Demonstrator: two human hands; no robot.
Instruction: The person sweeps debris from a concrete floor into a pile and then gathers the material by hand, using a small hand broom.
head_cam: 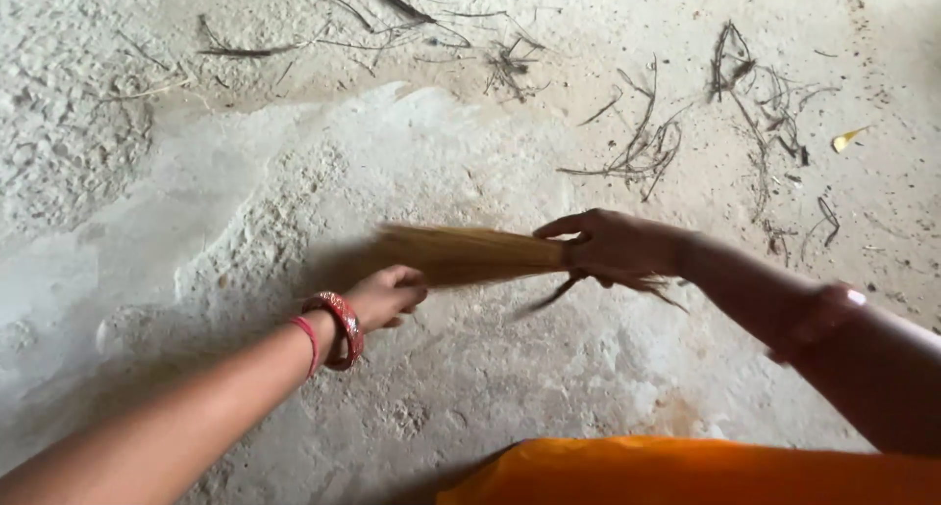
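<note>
right hand point(616, 245) – gripping broom point(461, 255) at its bound end | left hand point(390, 294) – loosely curled, empty, beside bristles | floor point(490, 387) dusty, twigs point(647, 147) beyond

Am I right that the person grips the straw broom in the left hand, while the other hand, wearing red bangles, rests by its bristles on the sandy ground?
Not quite: the head view shows the right hand gripping the straw broom. The left hand, wearing the red bangles, is the one by the bristles on the sandy ground. The rest is right.
</note>
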